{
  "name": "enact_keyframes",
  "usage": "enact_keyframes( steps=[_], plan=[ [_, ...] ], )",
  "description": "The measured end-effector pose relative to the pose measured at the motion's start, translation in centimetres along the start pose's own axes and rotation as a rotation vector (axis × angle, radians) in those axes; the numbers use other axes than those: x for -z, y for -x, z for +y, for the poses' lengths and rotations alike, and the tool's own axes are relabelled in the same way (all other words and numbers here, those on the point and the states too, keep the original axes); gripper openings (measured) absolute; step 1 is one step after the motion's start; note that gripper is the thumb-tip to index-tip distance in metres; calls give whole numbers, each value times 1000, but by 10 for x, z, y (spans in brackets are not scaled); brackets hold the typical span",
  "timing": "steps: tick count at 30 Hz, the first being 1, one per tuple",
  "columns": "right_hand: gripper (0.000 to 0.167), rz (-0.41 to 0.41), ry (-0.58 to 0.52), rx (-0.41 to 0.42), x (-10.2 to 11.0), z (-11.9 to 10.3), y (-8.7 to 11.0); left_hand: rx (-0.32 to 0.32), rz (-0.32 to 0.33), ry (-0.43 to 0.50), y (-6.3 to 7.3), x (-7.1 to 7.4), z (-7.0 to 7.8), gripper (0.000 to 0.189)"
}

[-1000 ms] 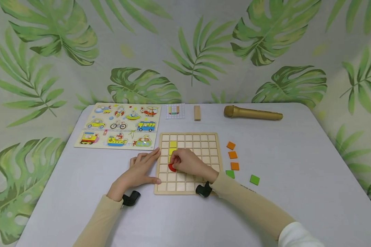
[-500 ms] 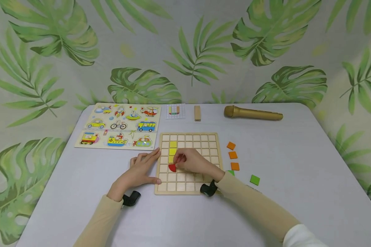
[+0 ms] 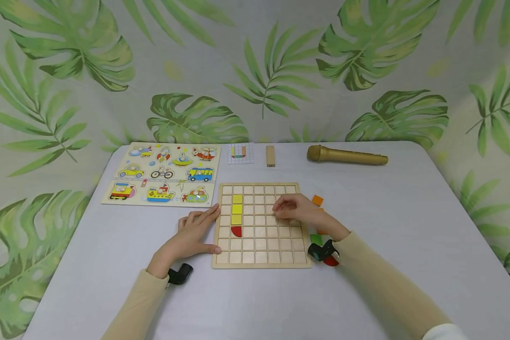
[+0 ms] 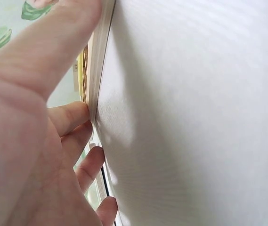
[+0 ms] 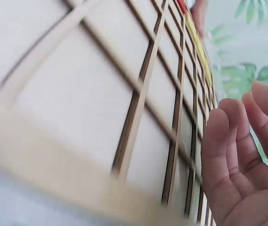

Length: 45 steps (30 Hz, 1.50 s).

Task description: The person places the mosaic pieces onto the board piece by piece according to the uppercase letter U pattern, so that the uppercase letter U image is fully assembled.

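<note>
The wooden grid board (image 3: 261, 244) lies flat in the middle of the table. One column holds several yellow square tiles (image 3: 236, 209) in a line, with a red quarter-circle tile (image 3: 236, 231) in the cell below them. My left hand (image 3: 191, 238) rests against the board's left edge, thumb and fingertips touching it. Above the right part of the board is my right hand (image 3: 301, 211), its fingers loosely bent. The right wrist view shows nothing held in those fingers (image 5: 216, 141).
Orange tiles (image 3: 317, 200), a green tile (image 3: 316, 240) and a red piece (image 3: 331, 261) lie right of the board, partly covered by the right arm. Behind are a vehicle puzzle (image 3: 161, 174), a pattern card (image 3: 240, 154), a wooden block (image 3: 270, 156) and a gold microphone (image 3: 347, 156).
My right hand has let go of the red quarter-circle tile and moved right across the board. The tile stays in its cell. My left hand has not moved.
</note>
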State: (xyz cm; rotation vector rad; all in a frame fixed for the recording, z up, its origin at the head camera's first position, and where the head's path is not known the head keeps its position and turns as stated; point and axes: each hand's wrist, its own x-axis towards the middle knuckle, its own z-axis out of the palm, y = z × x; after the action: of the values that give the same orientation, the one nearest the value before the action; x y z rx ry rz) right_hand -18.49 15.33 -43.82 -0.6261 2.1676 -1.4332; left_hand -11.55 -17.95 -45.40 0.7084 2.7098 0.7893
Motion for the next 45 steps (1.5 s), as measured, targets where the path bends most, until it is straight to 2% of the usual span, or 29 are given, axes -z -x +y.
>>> enact_keyframes(
  steps=[11,22,31,38,45],
  plan=[
    [24,58,-17,-127,41,18,37,3,3,6,1,2,3,101],
    [28,53,-9,-152,54,28,64,-1,9,2,1,2,2,101],
    [25,-16,-70,-92,53,35,75,-4,2,-3,1,2,2,102],
    [20,-56,27,-26,48,37,81,-10,9,-3,1,1,0,102],
    [20,-36,164,-12,42,36,85,-10,13,3,1,1,1,101]
  ],
)
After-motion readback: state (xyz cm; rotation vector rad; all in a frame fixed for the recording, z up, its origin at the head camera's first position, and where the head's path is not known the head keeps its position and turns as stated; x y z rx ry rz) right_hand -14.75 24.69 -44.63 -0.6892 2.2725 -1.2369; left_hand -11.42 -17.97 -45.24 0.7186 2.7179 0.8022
